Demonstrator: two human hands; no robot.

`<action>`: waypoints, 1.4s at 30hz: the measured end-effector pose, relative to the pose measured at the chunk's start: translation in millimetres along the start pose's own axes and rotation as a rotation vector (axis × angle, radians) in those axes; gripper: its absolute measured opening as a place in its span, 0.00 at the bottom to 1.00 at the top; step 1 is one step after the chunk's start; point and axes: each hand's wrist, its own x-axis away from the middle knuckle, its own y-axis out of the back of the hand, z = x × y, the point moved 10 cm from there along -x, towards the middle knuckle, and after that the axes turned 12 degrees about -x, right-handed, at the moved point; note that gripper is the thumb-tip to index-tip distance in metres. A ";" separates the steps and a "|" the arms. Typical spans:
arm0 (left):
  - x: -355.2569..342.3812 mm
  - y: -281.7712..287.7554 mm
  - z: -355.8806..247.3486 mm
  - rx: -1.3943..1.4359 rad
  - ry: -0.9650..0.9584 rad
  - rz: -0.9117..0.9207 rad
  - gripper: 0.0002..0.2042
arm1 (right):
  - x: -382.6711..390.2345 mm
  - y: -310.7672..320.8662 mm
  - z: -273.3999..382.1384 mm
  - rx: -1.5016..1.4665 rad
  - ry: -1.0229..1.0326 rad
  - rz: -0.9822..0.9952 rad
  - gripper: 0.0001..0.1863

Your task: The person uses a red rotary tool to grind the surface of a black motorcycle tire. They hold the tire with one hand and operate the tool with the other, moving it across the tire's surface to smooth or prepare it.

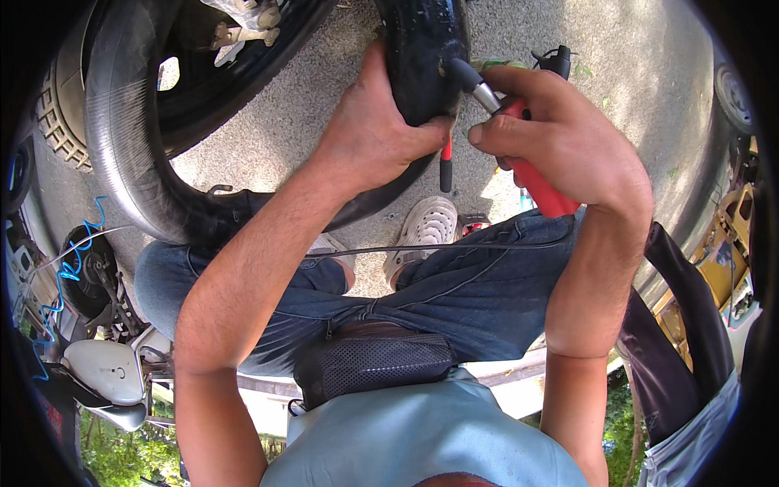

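Observation:
A black rubber inner tube curves in a large loop in front of my knees, with a bent valve stem on its lower inner side. My left hand grips the tube's right side, thumb on the near face and the other fingers mostly hidden behind it. My right hand is wrapped round a red handheld power tool with a silver collar. The tool's dark grey cylindrical tip meets the tube's surface just above my left thumb.
A knobby tyre stands at the upper left beside the tube. On the pavement lies a tool with a red-and-black handle. A blue coiled hose hangs at the left near a white vehicle part. Someone's dark-clad legs show at the right.

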 end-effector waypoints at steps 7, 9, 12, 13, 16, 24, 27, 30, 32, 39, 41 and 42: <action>-0.6 -1.7 1.5 -0.016 -0.003 0.017 0.45 | 0.0 -1.2 4.0 0.045 0.007 -0.010 0.30; -0.5 -2.4 3.9 -0.037 0.003 0.010 0.45 | -0.7 -1.8 4.6 0.071 0.018 -0.010 0.30; 0.4 -0.7 2.8 -0.040 0.003 0.003 0.45 | 0.2 -1.0 4.1 0.057 0.038 -0.018 0.31; 0.4 -0.9 3.3 -0.032 0.006 0.005 0.45 | -0.3 -1.8 4.3 0.064 0.027 -0.013 0.31; 0.2 -0.2 2.4 -0.021 0.011 0.009 0.44 | 0.4 -3.3 7.5 0.146 0.054 -0.033 0.31; 0.7 2.6 0.9 -0.034 -0.004 -0.020 0.42 | 4.8 -2.4 15.0 0.152 0.160 -0.115 0.24; 1.3 -0.6 0.0 0.047 0.039 0.028 0.41 | 7.4 1.3 7.9 0.121 0.102 -0.122 0.25; 2.7 1.2 -2.3 0.062 0.021 0.013 0.41 | 8.8 0.9 9.7 0.192 0.045 -0.084 0.32; 3.7 0.9 -4.1 0.080 0.036 0.032 0.41 | 13.4 -0.2 10.0 0.179 0.060 -0.086 0.32; 4.3 0.8 -5.3 0.085 0.012 0.025 0.40 | 12.9 -6.5 14.2 0.202 0.080 -0.097 0.32; 3.2 1.0 -2.7 0.047 -0.020 -0.002 0.41 | 12.9 -10.0 23.1 0.322 0.150 -0.139 0.32; 2.9 1.6 -2.5 0.028 -0.036 -0.016 0.42 | 12.2 -10.7 23.7 0.332 0.140 -0.137 0.33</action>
